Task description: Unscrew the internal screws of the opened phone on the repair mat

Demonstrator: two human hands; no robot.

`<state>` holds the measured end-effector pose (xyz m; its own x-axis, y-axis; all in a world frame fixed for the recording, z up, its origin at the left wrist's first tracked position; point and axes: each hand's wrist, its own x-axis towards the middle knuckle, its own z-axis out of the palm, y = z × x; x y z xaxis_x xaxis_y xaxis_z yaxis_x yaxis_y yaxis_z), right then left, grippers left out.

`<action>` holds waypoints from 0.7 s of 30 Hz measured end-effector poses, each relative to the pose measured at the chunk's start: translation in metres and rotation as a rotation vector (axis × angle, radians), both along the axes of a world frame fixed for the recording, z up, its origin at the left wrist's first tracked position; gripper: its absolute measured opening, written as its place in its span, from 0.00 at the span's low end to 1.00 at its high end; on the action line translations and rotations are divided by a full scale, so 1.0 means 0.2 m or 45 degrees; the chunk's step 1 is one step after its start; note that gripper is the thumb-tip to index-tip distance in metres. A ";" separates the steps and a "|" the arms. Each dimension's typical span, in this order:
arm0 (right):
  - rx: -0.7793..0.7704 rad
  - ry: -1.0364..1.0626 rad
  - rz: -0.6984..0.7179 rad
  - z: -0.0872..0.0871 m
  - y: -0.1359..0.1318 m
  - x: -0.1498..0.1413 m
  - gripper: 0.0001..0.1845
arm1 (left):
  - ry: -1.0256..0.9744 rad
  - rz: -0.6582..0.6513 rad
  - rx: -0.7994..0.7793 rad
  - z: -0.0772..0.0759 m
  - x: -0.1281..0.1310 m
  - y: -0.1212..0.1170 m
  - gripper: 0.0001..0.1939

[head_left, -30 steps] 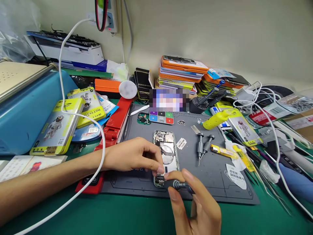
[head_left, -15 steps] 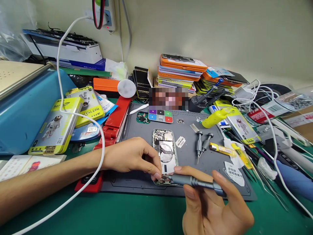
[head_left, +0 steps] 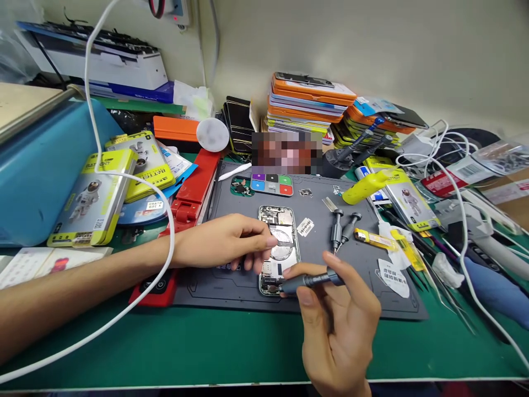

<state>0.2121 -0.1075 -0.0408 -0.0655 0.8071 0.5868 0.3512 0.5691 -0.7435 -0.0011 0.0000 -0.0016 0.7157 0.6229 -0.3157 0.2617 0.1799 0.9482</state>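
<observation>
An opened phone (head_left: 292, 256) lies on the dark grey work mat (head_left: 231, 292), its inner parts and round coil exposed. My left hand (head_left: 223, 241) reaches in from the left. Thumb and forefinger are pinched together over the phone's middle, and whatever may be between them is too small to make out. In my right hand (head_left: 343, 320) is a grey screwdriver (head_left: 308, 281), held nearly level with its tip pointing left at the phone's near end. The tip itself is hard to see.
Two more screwdrivers (head_left: 336, 229) lie right of the phone. A yellow bottle (head_left: 363, 187), tweezers (head_left: 450, 298) and battery boxes (head_left: 409, 198) are farther right. A red clamp-like tool (head_left: 198, 182) stands left. A white cable (head_left: 170, 242) crosses above my left forearm.
My left hand has moved from the phone's near end up to its middle. The screwdriver in my right hand has shifted slightly left. The whole view has tilted down a little.
</observation>
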 end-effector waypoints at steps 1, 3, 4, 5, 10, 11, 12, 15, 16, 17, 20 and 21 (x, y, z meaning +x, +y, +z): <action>0.001 -0.019 0.010 0.00 0.00 0.00 0.37 | 0.010 0.002 0.035 0.00 0.00 0.00 0.23; 0.010 -0.058 0.021 -0.01 -0.01 0.00 0.37 | 0.031 0.007 0.091 0.01 0.00 -0.01 0.26; 0.014 -0.072 0.021 -0.01 -0.01 0.00 0.37 | 0.043 0.006 0.111 0.01 0.00 -0.01 0.27; 0.019 -0.085 0.018 -0.01 -0.01 0.00 0.38 | 0.052 0.004 0.123 0.02 0.00 -0.01 0.28; 0.065 -0.081 -0.010 -0.01 0.00 0.00 0.38 | 0.078 -0.015 0.160 0.02 -0.01 0.00 0.26; 0.066 -0.054 -0.012 -0.01 0.01 0.00 0.38 | 0.067 -0.023 0.155 0.01 -0.01 0.00 0.25; 0.063 -0.025 -0.013 0.00 0.01 0.00 0.38 | 0.050 -0.033 0.145 0.00 -0.01 0.00 0.24; 0.040 0.018 -0.015 0.00 0.02 0.00 0.37 | -0.023 -0.057 0.093 -0.01 -0.01 0.01 0.19; 0.035 0.005 -0.008 0.00 0.02 -0.01 0.37 | -0.044 -0.061 0.086 -0.02 -0.01 0.01 0.18; 0.033 -0.016 0.001 0.00 0.02 -0.01 0.38 | -0.059 -0.063 0.087 -0.02 -0.01 0.01 0.17; 0.038 -0.084 0.038 0.00 0.02 0.00 0.39 | -0.066 -0.066 0.085 -0.02 -0.01 0.02 0.16; 0.039 -0.093 0.049 -0.01 0.02 0.00 0.40 | -0.058 -0.069 0.084 -0.02 -0.01 0.02 0.16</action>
<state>0.2124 -0.1036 -0.0418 -0.1399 0.7848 0.6037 0.3813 0.6054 -0.6986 -0.0037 0.0042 -0.0055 0.7615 0.6014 -0.2416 0.2255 0.1037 0.9687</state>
